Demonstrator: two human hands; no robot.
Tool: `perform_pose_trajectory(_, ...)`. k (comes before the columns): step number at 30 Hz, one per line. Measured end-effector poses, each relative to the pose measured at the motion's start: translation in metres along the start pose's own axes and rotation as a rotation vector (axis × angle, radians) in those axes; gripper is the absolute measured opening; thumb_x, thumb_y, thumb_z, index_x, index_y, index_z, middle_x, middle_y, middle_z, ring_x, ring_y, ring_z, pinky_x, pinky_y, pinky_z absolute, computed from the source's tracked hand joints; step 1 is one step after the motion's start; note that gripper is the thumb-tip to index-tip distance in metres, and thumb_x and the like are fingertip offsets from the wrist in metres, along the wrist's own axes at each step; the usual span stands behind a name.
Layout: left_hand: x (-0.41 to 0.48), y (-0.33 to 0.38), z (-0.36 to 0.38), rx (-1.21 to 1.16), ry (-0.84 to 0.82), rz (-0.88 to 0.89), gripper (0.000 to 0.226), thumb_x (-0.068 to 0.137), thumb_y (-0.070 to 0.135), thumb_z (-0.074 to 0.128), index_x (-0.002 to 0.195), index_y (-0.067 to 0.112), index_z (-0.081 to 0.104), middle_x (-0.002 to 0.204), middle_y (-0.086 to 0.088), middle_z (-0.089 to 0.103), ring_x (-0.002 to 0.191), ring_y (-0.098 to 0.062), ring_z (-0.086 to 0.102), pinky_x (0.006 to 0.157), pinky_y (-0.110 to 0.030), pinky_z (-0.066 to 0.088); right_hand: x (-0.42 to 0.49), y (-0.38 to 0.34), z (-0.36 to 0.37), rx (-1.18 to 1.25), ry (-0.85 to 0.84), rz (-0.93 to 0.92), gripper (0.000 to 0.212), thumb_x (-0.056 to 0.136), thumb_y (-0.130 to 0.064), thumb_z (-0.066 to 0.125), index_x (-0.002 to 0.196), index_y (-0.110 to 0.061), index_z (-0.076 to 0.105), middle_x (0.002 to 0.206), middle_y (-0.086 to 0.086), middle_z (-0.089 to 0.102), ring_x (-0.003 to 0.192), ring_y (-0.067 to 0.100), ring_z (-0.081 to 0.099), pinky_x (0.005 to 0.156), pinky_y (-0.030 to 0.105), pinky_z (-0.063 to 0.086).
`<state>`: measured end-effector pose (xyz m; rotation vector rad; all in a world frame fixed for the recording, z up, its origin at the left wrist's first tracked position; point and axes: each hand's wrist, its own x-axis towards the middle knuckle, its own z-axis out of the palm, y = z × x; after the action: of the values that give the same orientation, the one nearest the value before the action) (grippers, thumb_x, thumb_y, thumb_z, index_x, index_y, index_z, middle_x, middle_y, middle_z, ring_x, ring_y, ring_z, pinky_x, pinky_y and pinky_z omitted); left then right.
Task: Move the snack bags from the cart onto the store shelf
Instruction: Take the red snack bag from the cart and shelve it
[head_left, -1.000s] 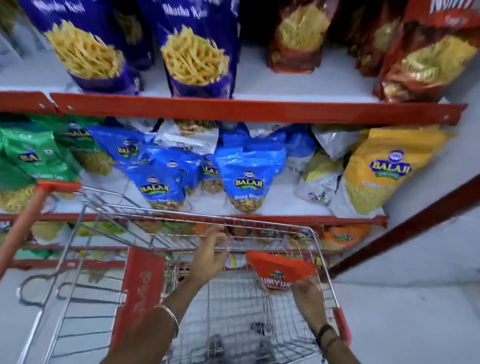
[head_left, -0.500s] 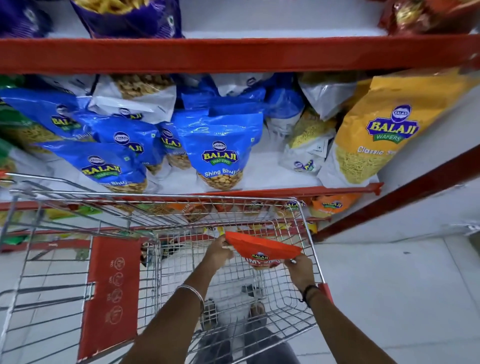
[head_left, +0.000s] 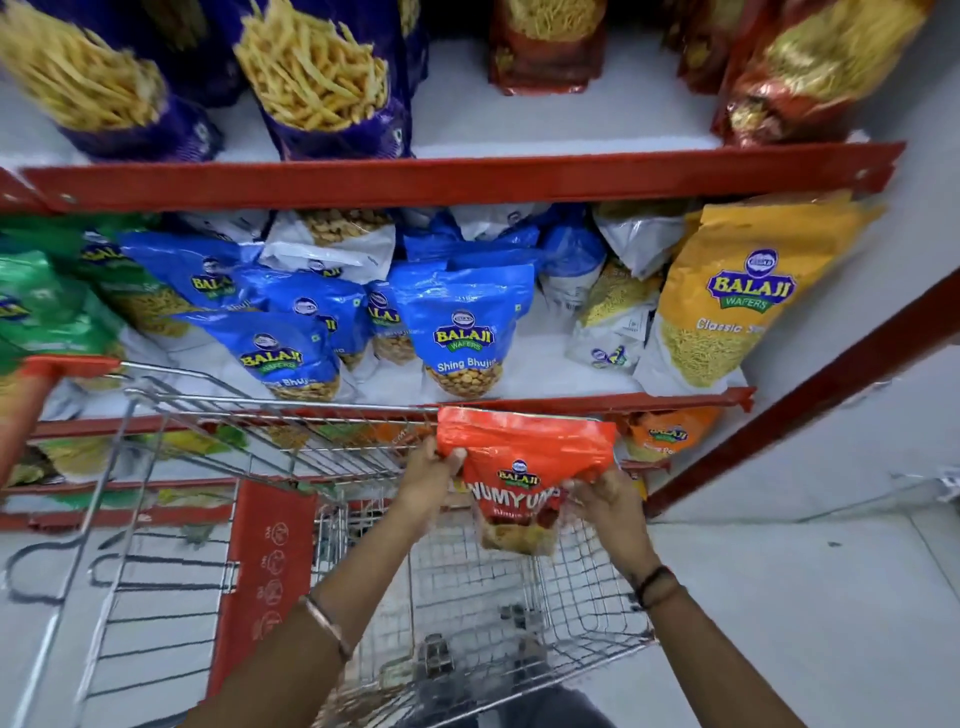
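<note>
An orange-red snack bag (head_left: 519, 467) hangs upright above the wire cart (head_left: 208, 410), level with its front rim. My left hand (head_left: 428, 475) pinches the bag's top left corner. My right hand (head_left: 605, 501) grips its right side. The cart basket below the bag shows bare wire mesh. Straight ahead is the middle store shelf (head_left: 597, 402) with a red front lip, holding blue bags (head_left: 462, 332) and a big yellow bag (head_left: 727, 301).
The upper shelf (head_left: 415, 179) carries purple bags (head_left: 322, 78) and dark red bags (head_left: 800, 67). Green bags (head_left: 47, 306) lie on the left of the middle shelf. A lower shelf shows orange bags (head_left: 665, 436). A red diagonal rail (head_left: 831, 384) runs along the white wall at right.
Both hands have lifted the orange-red bag from inside the cart to the level of the rim, and it now hangs upright. The view has tilted up toward the shelves.
</note>
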<state>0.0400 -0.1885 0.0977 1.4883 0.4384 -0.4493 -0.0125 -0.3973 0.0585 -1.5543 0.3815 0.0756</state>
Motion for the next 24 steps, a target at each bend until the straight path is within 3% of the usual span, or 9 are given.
perform_pose_trajectory(4,-0.035,0.066,0.003,-0.067,0.019,0.111,0.023,0.091,0.014,0.051,0.112,0.004,0.048,0.119,-0.017,0.059,0.107,-0.034,0.059,0.079,-0.052,0.054,-0.008,-0.071,0.005,0.157,-0.012,-0.118,0.019,0.084,-0.002,0.06,0.083,-0.02,0.064,0.081,-0.006,0.073,0.073,0.02,0.063,0.06,0.023,0.055)
perform_pose_trajectory(7,-0.065,0.12,0.005,-0.097,-0.03,0.247,0.023,0.092,0.016,0.049,0.111,0.005,0.049,0.118,-0.01,0.062,0.111,-0.029,0.059,0.083,-0.051,0.054,-0.014,-0.13,-0.001,0.18,-0.018,-0.26,0.021,0.084,-0.005,0.061,0.088,-0.025,0.066,0.092,-0.01,0.076,0.086,0.014,0.071,0.071,0.026,0.06)
perform_pose_trajectory(10,-0.096,0.17,0.012,-0.188,-0.071,0.458,0.014,0.092,0.014,0.048,0.104,0.008,0.053,0.119,-0.008,0.062,0.11,-0.026,0.06,0.077,-0.048,0.057,-0.02,-0.194,-0.005,0.221,-0.011,-0.445,0.022,0.085,-0.004,0.061,0.089,-0.024,0.066,0.092,-0.012,0.075,0.092,0.013,0.07,0.075,0.025,0.059)
perform_pose_trajectory(14,-0.133,0.23,0.029,-0.292,-0.118,0.788,0.007,0.092,0.012,0.048,0.09,0.017,0.053,0.102,-0.006,0.061,0.094,-0.018,0.063,0.071,-0.046,0.06,-0.027,-0.277,-0.004,0.268,0.015,-0.704,0.017,0.086,-0.002,0.057,0.089,-0.018,0.061,0.077,-0.011,0.07,0.076,0.011,0.066,0.063,0.027,0.06)
perform_pose_trajectory(16,-0.145,0.26,0.038,-0.36,-0.143,0.906,0.012,0.092,0.01,0.046,0.084,0.018,0.05,0.091,-0.002,0.059,0.081,-0.011,0.064,0.068,-0.046,0.061,-0.027,-0.313,-0.003,0.305,0.014,-0.803,0.017,0.087,-0.003,0.057,0.09,-0.02,0.06,0.085,-0.004,0.07,0.082,0.017,0.065,0.067,0.032,0.062)
perform_pose_trajectory(19,-0.152,0.301,0.051,-0.403,-0.15,1.021,0.015,0.093,0.009,0.045,0.08,0.019,0.046,0.083,0.002,0.057,0.076,-0.008,0.062,0.072,-0.05,0.058,-0.013,-0.358,-0.003,0.337,0.022,-0.919,0.017,0.086,-0.007,0.059,0.089,-0.024,0.062,0.087,-0.006,0.07,0.084,0.015,0.065,0.07,0.028,0.059)
perform_pose_trajectory(24,-0.123,0.345,0.066,-0.431,-0.138,1.058,0.017,0.093,0.007,0.045,0.08,0.018,0.041,0.086,-0.002,0.053,0.086,-0.017,0.054,0.083,-0.059,0.053,0.046,-0.395,0.002,0.395,-0.002,-0.964,0.018,0.086,-0.004,0.059,0.084,-0.022,0.061,0.078,-0.014,0.073,0.08,0.005,0.067,0.069,0.026,0.059)
